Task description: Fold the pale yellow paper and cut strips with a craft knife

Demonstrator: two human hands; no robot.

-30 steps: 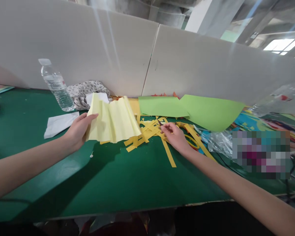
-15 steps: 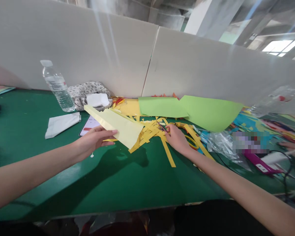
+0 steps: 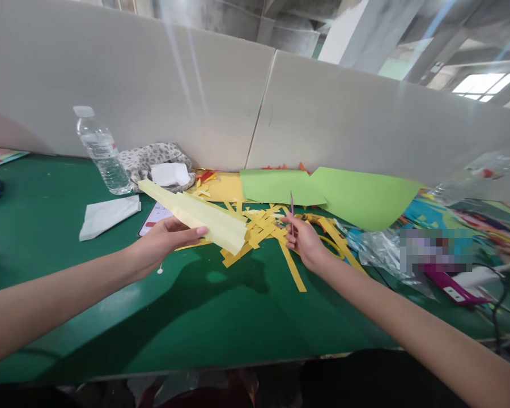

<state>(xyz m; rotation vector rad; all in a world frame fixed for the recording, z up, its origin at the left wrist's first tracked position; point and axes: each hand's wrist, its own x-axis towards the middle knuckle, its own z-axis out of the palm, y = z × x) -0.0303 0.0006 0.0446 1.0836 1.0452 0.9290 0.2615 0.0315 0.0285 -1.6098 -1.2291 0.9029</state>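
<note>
- One second on, the pale yellow paper (image 3: pixel 195 218) in your left hand (image 3: pixel 165 246) has gone from a broad, wavy sheet facing you to a narrow, slanting band; whether gathered or merely turned is hard to tell.
- Your right hand (image 3: pixel 308 243) now raises a slim pointed tool (image 3: pixel 292 207), its tip up, having been down by the yellow strips (image 3: pixel 259 229).
- With tool and paper well apart, the moment reads as a pause for handling, the paper being worked by your left hand alone.
- The paper hangs above the counter (image 3: pixel 174 323), between the phone (image 3: pixel 155 218) and the strips, its far end higher; it looks thin and layered, with long creases and an uneven edge.
- Your left fingers grasp it midway, thumb on top; your right fingers grip the tool, whose lower end is partly hidden.
</note>
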